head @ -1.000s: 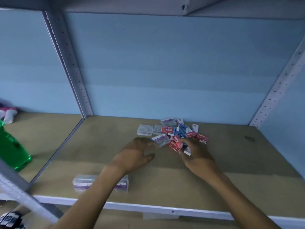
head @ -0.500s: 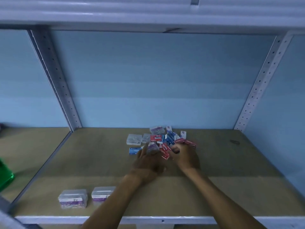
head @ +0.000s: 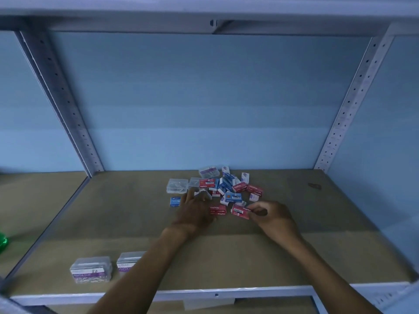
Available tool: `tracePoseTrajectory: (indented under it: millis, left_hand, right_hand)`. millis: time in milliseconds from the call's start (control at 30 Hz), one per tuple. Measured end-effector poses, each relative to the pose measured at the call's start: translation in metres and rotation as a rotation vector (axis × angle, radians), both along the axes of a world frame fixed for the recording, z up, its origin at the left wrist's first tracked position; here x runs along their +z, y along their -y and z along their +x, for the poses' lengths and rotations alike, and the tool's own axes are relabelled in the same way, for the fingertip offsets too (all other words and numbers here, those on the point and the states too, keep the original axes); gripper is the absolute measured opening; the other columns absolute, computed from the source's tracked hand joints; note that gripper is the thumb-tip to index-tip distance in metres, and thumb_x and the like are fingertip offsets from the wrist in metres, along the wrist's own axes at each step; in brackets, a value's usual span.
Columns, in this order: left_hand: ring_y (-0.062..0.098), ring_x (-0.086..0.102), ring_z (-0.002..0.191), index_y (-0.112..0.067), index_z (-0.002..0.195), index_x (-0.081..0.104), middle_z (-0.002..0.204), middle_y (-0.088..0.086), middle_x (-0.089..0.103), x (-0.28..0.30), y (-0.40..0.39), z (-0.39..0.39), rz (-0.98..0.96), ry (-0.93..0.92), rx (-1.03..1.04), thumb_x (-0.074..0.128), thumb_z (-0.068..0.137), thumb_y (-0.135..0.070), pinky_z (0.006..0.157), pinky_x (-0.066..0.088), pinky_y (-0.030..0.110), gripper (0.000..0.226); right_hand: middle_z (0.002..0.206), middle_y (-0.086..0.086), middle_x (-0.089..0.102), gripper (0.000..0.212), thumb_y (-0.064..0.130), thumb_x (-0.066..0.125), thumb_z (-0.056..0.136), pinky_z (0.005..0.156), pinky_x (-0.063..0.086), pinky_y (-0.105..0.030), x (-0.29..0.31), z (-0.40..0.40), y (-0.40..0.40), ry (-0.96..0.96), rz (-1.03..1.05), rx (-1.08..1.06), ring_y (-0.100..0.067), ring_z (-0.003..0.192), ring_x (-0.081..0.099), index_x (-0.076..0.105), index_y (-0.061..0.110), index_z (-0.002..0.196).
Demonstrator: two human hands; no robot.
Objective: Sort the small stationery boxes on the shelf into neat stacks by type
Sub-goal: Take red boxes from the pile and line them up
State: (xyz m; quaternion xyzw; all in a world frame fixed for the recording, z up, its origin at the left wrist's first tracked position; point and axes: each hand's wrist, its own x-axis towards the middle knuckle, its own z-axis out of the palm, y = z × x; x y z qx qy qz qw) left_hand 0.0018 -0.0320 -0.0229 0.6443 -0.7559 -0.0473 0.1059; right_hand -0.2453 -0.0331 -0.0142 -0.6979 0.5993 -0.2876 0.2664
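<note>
Your right hand pinched one red box; your left hand lay flat, fingers apart, beside another red box. Two clear stacks stood near the shelf front edge, perhaps touching it.

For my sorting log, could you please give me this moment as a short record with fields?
surface: brown shelf board
unsorted: mixed pile of red, blue and clear small boxes near the back
sorted: two stacks of clear boxes at front left
left hand: fingers spread at the pile's near edge, beside a red box
right hand: pinches a red staples box
</note>
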Motion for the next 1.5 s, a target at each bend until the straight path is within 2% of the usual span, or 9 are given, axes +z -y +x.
tracePoseTrajectory:
  millis: [267,433,533,633,933,1067,1200,1333,1500]
  left_hand:
    - [0.023,0.025,0.14,-0.031,0.127,0.061,0.14,-0.006,0.054,0.01,0.007,-0.004,-0.004,0.117,-0.009,0.067,0.078,-0.054,0.112,0.023,0.044,0.055]
    - [0.019,0.034,0.119,-0.048,0.119,0.059,0.109,-0.01,0.062,0.02,-0.008,-0.001,0.011,0.098,-0.017,0.059,0.067,-0.078,0.096,0.027,0.038,0.06]
    - [0.02,0.041,0.121,-0.048,0.124,0.055,0.123,-0.009,0.063,0.035,-0.011,0.0,-0.047,0.076,-0.101,0.051,0.089,-0.045,0.096,0.033,0.037,0.035]
    - [0.026,0.028,0.138,-0.041,0.136,0.05,0.146,-0.008,0.049,0.049,-0.009,-0.005,0.071,0.144,-0.252,0.049,0.094,-0.018,0.108,0.029,0.046,0.048]
    - [0.027,0.03,0.133,-0.035,0.136,0.05,0.139,-0.001,0.051,0.048,-0.002,-0.012,0.175,0.219,-0.279,0.066,0.088,-0.026,0.108,0.032,0.049,0.051]
    - [0.027,0.036,0.128,-0.031,0.127,0.058,0.135,0.002,0.05,0.047,-0.002,-0.003,0.223,0.09,-0.222,0.074,0.08,-0.039,0.105,0.032,0.041,0.05]
    - [0.016,0.048,0.121,-0.022,0.107,0.07,0.131,-0.002,0.053,0.043,-0.01,0.007,0.202,-0.095,-0.213,0.081,0.075,-0.032,0.089,0.035,0.018,0.035]
    - [0.015,0.056,0.098,-0.022,0.096,0.067,0.105,-0.004,0.056,0.046,-0.025,0.012,0.185,-0.19,-0.127,0.083,0.07,-0.028,0.08,0.047,0.027,0.03]
    - [0.015,0.061,0.083,-0.022,0.086,0.066,0.095,-0.002,0.063,0.053,-0.046,0.031,0.139,-0.237,-0.05,0.084,0.068,-0.03,0.076,0.052,0.035,0.026]
  right_hand:
    - [0.077,0.028,0.072,0.023,0.024,0.079,0.083,0.07,0.048,-0.009,-0.011,-0.009,-0.008,0.018,0.052,0.068,0.011,0.074,0.065,0.073,0.044,0.074]
    - [0.084,0.016,0.074,0.023,0.025,0.081,0.082,0.074,0.048,-0.011,-0.01,-0.015,-0.01,0.04,0.072,0.078,0.009,0.08,0.065,0.073,0.044,0.093]
    - [0.087,0.022,0.072,0.024,0.025,0.07,0.087,0.072,0.047,-0.01,-0.007,-0.017,-0.01,-0.009,0.082,0.099,0.011,0.082,0.064,0.072,0.043,0.102]
    - [0.092,0.021,0.072,0.024,0.028,0.068,0.088,0.079,0.051,-0.017,-0.005,-0.014,-0.01,-0.032,0.099,0.103,0.008,0.086,0.064,0.071,0.041,0.107]
    - [0.091,0.019,0.073,0.02,0.02,0.079,0.081,0.079,0.048,-0.014,0.0,-0.018,-0.016,-0.022,0.074,0.18,0.006,0.088,0.064,0.078,0.036,0.093]
    - [0.093,0.018,0.071,0.019,0.024,0.08,0.08,0.078,0.046,-0.013,0.002,-0.024,-0.019,-0.045,0.068,0.228,0.006,0.09,0.063,0.077,0.038,0.094]
    - [0.101,0.017,0.068,0.022,0.035,0.075,0.086,0.083,0.045,-0.012,-0.002,-0.025,-0.019,-0.096,0.066,0.214,0.005,0.094,0.062,0.074,0.039,0.108]
    - [0.104,0.019,0.056,0.031,0.044,0.072,0.087,0.083,0.04,-0.007,-0.006,-0.02,-0.02,-0.199,0.025,0.249,0.002,0.095,0.058,0.071,0.036,0.117]
    - [0.098,0.021,0.06,0.02,0.038,0.078,0.08,0.076,0.042,-0.007,-0.006,-0.015,-0.022,-0.187,0.004,0.283,0.004,0.093,0.057,0.068,0.037,0.098]
